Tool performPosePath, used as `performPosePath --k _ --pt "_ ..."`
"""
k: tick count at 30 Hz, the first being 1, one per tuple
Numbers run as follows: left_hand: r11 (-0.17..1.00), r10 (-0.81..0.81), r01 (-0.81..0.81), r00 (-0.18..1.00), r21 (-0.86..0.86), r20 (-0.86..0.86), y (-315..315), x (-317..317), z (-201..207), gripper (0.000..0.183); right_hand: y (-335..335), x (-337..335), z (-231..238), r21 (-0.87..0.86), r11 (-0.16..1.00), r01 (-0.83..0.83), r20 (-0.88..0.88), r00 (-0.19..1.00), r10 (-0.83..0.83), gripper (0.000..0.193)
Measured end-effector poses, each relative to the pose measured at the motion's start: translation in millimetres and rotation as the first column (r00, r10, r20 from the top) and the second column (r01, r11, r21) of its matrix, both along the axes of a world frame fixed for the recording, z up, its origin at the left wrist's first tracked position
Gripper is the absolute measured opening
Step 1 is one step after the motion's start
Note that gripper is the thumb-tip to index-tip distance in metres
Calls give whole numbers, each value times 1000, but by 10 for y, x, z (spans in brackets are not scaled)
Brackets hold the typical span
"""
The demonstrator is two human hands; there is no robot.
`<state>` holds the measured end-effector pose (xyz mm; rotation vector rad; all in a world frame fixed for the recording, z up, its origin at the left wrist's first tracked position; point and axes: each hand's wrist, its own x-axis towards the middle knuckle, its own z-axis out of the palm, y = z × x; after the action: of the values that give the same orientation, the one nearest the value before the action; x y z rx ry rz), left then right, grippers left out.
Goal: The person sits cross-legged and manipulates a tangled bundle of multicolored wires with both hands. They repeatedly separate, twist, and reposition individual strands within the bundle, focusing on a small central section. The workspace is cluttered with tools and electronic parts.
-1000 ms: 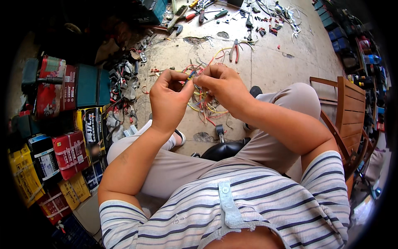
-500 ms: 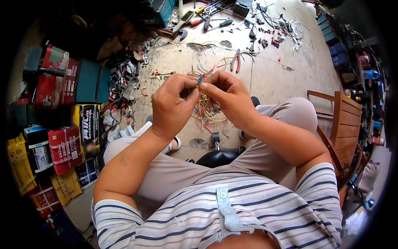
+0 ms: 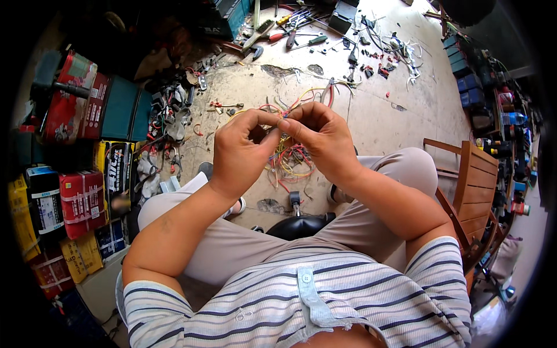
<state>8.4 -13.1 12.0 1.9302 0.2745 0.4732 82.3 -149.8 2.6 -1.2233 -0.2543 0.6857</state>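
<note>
Head view: upper centre, our left grip (image 3: 245, 148) and right grip (image 3: 318, 134) pinch a mostly hidden piece (image 3: 284, 115) over wires (image 3: 290, 156).

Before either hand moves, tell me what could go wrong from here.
The left hand and right hand meet closely over a small piece, mostly hidden, so it could slip unnoticed.
If dropped, it might get lost in the tangled wires below.
The pliers lie close to those wires, so a strand might snag on them.
</note>
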Motion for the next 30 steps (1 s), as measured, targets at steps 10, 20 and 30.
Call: performPosePath --k 10,20,30 --pt "917 -172 58 950 -395 -260 143 30 6 13 -88 262 199 -179 972 149 591 807 -16 11" --pt "734 -369 7 843 -679 -391 156 -22 24 15 -203 544 90 -404 798 -448 233 793 563 23" --pt "576 -439 -40 827 -816 -351 193 -64 65 19 -306 562 15 -10 844 -537 -339 796 502 30"
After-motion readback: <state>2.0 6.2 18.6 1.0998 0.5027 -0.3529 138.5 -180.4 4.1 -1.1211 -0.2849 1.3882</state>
